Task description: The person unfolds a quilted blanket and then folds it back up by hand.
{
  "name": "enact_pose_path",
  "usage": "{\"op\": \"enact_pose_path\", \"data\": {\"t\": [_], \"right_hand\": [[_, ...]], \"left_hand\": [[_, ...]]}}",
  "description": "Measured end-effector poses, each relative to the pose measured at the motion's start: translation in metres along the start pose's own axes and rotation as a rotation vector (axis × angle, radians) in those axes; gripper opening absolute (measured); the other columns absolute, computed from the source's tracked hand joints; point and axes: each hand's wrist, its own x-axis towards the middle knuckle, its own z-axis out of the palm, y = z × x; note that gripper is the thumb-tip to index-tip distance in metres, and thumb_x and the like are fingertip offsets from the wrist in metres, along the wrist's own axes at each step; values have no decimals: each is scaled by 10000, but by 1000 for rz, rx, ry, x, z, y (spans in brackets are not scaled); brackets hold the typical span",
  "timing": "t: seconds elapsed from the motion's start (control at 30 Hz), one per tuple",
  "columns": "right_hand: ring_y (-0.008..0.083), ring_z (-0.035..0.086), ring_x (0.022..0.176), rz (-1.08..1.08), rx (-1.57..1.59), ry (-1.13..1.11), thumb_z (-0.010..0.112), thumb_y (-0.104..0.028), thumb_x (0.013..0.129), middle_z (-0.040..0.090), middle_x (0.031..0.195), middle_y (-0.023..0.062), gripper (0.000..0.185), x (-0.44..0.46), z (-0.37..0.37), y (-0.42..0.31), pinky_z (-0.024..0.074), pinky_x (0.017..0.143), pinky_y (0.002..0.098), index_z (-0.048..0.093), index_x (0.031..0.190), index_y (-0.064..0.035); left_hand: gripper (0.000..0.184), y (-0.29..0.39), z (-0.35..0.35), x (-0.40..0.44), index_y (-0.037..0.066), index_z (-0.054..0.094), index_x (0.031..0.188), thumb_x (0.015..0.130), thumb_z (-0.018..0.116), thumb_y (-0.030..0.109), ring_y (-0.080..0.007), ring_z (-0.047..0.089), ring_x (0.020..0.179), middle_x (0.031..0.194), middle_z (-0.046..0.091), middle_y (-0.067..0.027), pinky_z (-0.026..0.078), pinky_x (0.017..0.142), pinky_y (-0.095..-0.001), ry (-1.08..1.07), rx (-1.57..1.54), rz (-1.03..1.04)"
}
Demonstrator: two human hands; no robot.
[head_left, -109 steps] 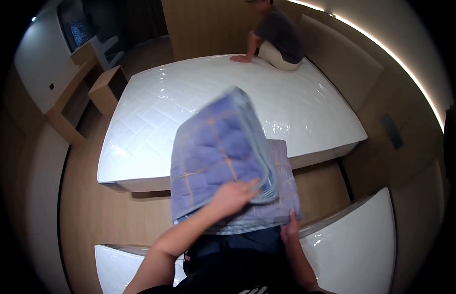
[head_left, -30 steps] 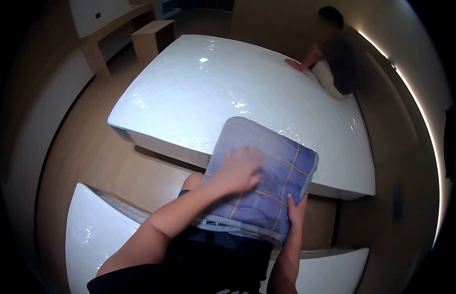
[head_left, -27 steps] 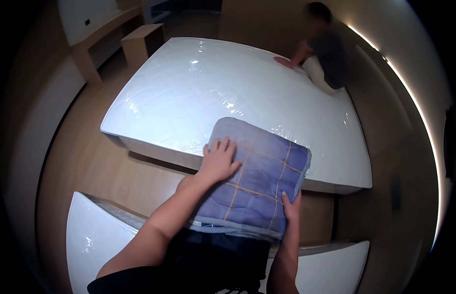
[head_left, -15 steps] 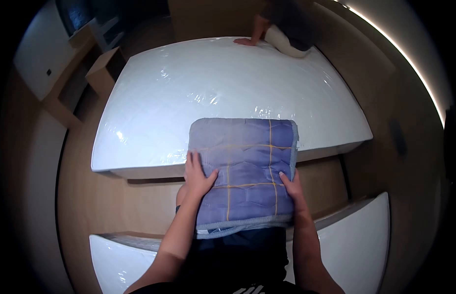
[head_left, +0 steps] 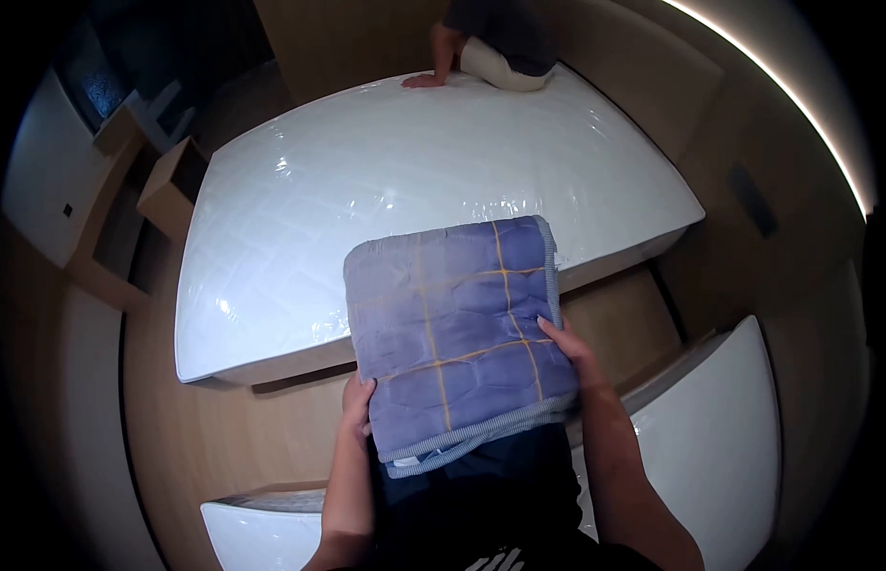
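A folded purple quilted pad (head_left: 462, 333) with yellow lines and a striped grey edge rests over my lap, between both hands. At its left edge, my left hand (head_left: 358, 404) grips the pad with the thumb on top and the other fingers mostly hidden. My right hand (head_left: 567, 344) clasps the right edge, its thumb lying on the upper face and its fingers out of sight beneath. Beyond the pad lies a large white mattress (head_left: 300, 219) in shiny clear plastic.
Another person (head_left: 505, 48) is at the mattress's far edge, one hand flat on it. A second plastic-wrapped mattress (head_left: 700, 438) is under and behind me. Wooden furniture (head_left: 167, 186) stands at the left on the wooden floor (head_left: 205, 428).
The pad, earlier folded over and then stroked by my left hand, now lies flat-topped. My left hand has moved from its upper face to the left edge. The view has turned.
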Motion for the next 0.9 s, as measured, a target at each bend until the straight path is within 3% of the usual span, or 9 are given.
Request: {"op": "enact_pose_path", "data": {"t": [0.07, 0.27, 0.53, 0.73, 0.9], "right_hand": [[253, 562, 1211, 21, 32, -73, 669, -427, 930, 544, 1382, 160, 751, 2, -2, -4, 450, 1035, 353, 399, 1457, 36], [249, 580, 1202, 165, 231, -197, 651, -445, 940, 561, 1368, 159, 735, -14, -5, -13, 468, 1028, 353, 415, 1455, 23], [270, 627, 1126, 294, 347, -208, 704, -399, 904, 620, 1273, 169, 705, -20, -6, -8, 507, 981, 370, 465, 1414, 25], [272, 645, 1075, 244, 329, -161, 706, -390, 900, 625, 1255, 173, 686, -18, -9, 8, 531, 930, 385, 482, 1399, 25], [261, 633, 1056, 92, 173, -21, 715, -255, 890, 629, 1228, 149, 593, -31, -2, -9, 516, 918, 377, 502, 1367, 27]], "left_hand": [[699, -8, -10, 0, 61, 453, 1436, 901, 663, 459, -279, 565, 1220, 1340, 578, -144, 493, 1007, -427, 22, -78, -100], [638, -13, -11, 6, 55, 529, 1373, 972, 486, 550, -270, 608, 1156, 1289, 618, -114, 487, 1014, -420, 13, -347, -159], [640, -17, 10, 27, 48, 513, 1389, 977, 485, 537, -272, 602, 1165, 1298, 614, -116, 481, 1017, -410, 85, -539, -162], [642, -26, 17, 31, 42, 501, 1401, 980, 485, 527, -273, 598, 1171, 1304, 611, -118, 476, 1020, -402, 112, -624, -120], [644, -34, 22, 25, 38, 491, 1411, 982, 484, 519, -274, 595, 1177, 1309, 609, -120, 472, 1022, -396, 139, -676, -75]]}}
